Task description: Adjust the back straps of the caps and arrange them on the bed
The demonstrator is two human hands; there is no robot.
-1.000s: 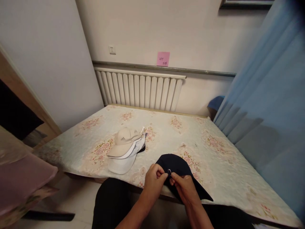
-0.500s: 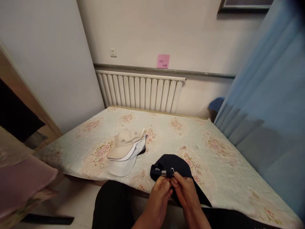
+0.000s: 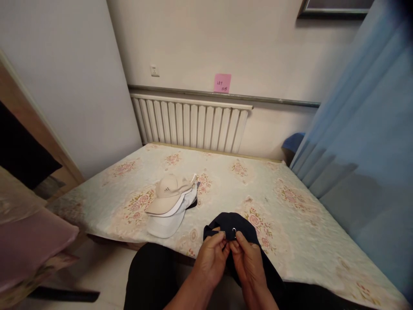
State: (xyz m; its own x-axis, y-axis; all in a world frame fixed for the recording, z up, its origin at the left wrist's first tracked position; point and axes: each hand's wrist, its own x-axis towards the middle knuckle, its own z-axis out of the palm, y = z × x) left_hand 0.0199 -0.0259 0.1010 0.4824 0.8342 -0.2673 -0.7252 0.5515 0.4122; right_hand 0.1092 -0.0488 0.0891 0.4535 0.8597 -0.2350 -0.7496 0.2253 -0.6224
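A dark navy baseball cap (image 3: 232,220) is held over the near edge of the bed, its back strap facing me and its brim pointing down to the right. My left hand (image 3: 212,257) pinches the strap by its small metal buckle, the thumb lying over it. Closed on the same strap, my right hand (image 3: 247,255) has its thumb beside a silvery ring. The fingertips of both hands nearly meet below the strap. To the left lies a stack of several caps (image 3: 169,196), a beige one on top and white or light grey ones under it.
The bed (image 3: 222,178) has a flowered cover. Behind it are a white radiator (image 3: 193,122) and a pink note (image 3: 222,83) on the wall. A blue curtain (image 3: 364,142) hangs on the right. Pink cloth (image 3: 35,249) is at the left, and my dark-trousered knee (image 3: 151,275) sits below.
My left hand has shifted up and left along the strap, its thumb now over the metal buckle. The cap has tipped slightly; my right hand keeps its hold. The stacked caps stay put.
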